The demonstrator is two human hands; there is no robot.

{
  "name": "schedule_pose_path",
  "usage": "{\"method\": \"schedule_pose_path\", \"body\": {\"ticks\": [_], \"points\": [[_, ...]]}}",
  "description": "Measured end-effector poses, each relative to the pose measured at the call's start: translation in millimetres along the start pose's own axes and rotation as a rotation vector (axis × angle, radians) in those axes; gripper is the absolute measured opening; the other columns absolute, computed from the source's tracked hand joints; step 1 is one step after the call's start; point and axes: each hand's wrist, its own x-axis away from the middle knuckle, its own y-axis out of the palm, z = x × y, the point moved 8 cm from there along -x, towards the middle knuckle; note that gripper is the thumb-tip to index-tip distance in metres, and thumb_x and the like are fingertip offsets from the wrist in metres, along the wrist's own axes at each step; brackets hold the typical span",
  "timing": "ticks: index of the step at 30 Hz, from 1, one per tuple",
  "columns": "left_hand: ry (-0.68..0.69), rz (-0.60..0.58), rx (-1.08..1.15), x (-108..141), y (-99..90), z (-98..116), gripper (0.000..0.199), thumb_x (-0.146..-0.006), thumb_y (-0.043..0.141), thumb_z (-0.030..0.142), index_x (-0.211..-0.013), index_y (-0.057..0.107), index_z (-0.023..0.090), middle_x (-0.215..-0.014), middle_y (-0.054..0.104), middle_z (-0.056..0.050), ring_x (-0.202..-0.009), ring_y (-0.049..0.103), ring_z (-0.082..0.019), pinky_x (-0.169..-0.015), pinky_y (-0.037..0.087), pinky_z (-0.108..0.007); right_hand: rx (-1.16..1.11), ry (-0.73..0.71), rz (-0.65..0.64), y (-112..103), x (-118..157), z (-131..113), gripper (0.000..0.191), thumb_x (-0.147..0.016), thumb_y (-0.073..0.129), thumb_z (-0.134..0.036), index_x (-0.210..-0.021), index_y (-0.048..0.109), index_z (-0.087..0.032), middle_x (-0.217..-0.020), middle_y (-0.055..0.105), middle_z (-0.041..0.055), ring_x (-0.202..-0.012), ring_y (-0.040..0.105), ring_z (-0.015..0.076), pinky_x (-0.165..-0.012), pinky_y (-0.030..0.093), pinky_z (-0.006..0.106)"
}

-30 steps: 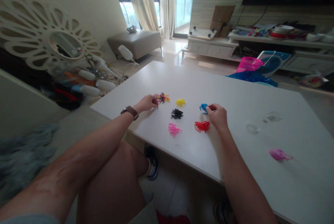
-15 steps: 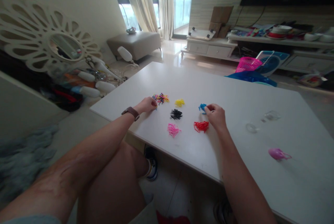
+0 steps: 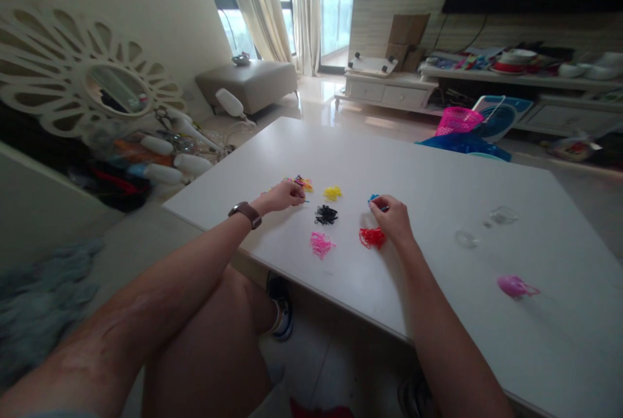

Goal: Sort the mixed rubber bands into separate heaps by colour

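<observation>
My left hand point(image 3: 286, 196), with a brown-strapped watch on its wrist, is closed in a pinch; a thin blue rubber band point(image 3: 306, 202) sticks out from its fingertips. Just behind it lies a mixed-colour heap of small rubber bands point(image 3: 302, 182), partly covered by the hand. My right hand point(image 3: 394, 218) is pinched over the blue rubber bands point(image 3: 373, 198), mostly hiding them; what its fingers hold I cannot make out. Between the hands are piles of yellow rubber bands point(image 3: 333, 193), black rubber bands point(image 3: 326, 215) and pink rubber bands point(image 3: 321, 245). Red rubber bands point(image 3: 372, 237) lie below my right hand.
All this rests on a white table point(image 3: 341, 145). Toward its right side are a pink egg-shaped item with a loop point(image 3: 513, 286), a clear ring-shaped piece point(image 3: 467, 239) and a clear container point(image 3: 503, 215). Beyond the far edge stands a pink basket point(image 3: 457, 121).
My left hand has moved right, away from the mixed heap, with the blue rubber band at its fingertips. My right hand has shifted slightly left, covering more of the blue pile.
</observation>
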Motion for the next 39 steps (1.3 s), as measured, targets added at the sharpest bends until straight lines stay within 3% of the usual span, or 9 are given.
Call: {"method": "schedule_pose_path", "body": {"ticks": [7,13,22,27,30,34,39], "points": [[0.094,-0.217,0.296,2,57.6,48,0.023,-0.072,0.079,0.03,-0.083,0.071,0.011,-0.071,0.068,-0.003,-0.065,0.06,-0.012,-0.063,0.047,-0.024,-0.129,-0.213,-0.225,32,16,-40,0.015,-0.086,0.067,-0.035,-0.087,0.073,-0.021,-0.084,0.072,0.0048,-0.075,0.066,0.019,-0.071,0.052,0.032],[0.13,-0.29,0.364,4,82.5,73,0.022,-0.074,0.079,0.029,-0.084,0.071,0.011,-0.071,0.067,-0.003,-0.062,0.058,-0.011,-0.059,0.044,-0.022,-0.161,-0.251,-0.291,38,23,-51,0.012,-0.088,0.068,-0.032,-0.087,0.073,-0.021,-0.081,0.073,0.0037,-0.072,0.067,0.0185,-0.071,0.051,0.033],[0.079,-0.256,0.429,4,83.0,77,0.023,-0.078,0.076,0.029,-0.089,0.069,0.01,-0.072,0.069,-0.005,-0.064,0.063,-0.012,-0.063,0.05,-0.024,-0.127,-0.212,-0.246,31,18,-48,0.013,-0.089,0.062,-0.027,-0.08,0.071,-0.021,-0.077,0.073,0.004,-0.071,0.065,0.0197,-0.071,0.051,0.035],[0.018,-0.233,0.471,6,80.6,71,0.026,-0.083,0.064,0.019,-0.109,0.065,0.014,-0.075,0.071,-0.004,-0.062,0.064,-0.012,-0.063,0.052,-0.025,-0.112,-0.201,-0.225,30,17,-45,0.013,-0.088,0.062,-0.027,-0.081,0.071,-0.021,-0.077,0.073,0.0039,-0.071,0.065,0.0196,-0.072,0.051,0.035],[0.003,-0.233,0.472,5,81.1,69,0.023,-0.081,0.058,0.013,-0.102,0.067,0.014,-0.075,0.07,-0.004,-0.06,0.063,-0.011,-0.06,0.05,-0.023,-0.11,-0.196,-0.23,32,17,-43,0.013,-0.088,0.062,-0.027,-0.081,0.071,-0.021,-0.077,0.073,0.0037,-0.07,0.065,0.0192,-0.071,0.051,0.034],[-0.008,-0.214,0.378,2,81.1,65,0.016,-0.079,0.057,0.014,-0.083,0.072,0.011,-0.068,0.065,-0.003,-0.057,0.058,-0.01,-0.056,0.045,-0.021,-0.108,-0.193,-0.233,33,16,-41,0.013,-0.089,0.062,-0.028,-0.081,0.07,-0.02,-0.077,0.073,0.0037,-0.07,0.065,0.0191,-0.071,0.051,0.034],[0.087,-0.152,0.173,3,78.4,72,0.022,-0.077,0.069,0.026,-0.092,0.076,0.011,-0.066,0.064,-0.001,-0.058,0.055,-0.011,-0.053,0.04,-0.021,-0.106,-0.196,-0.247,35,17,-41,0.014,-0.089,0.061,-0.027,-0.081,0.07,-0.02,-0.077,0.072,0.0038,-0.07,0.065,0.0188,-0.07,0.05,0.033]]}}
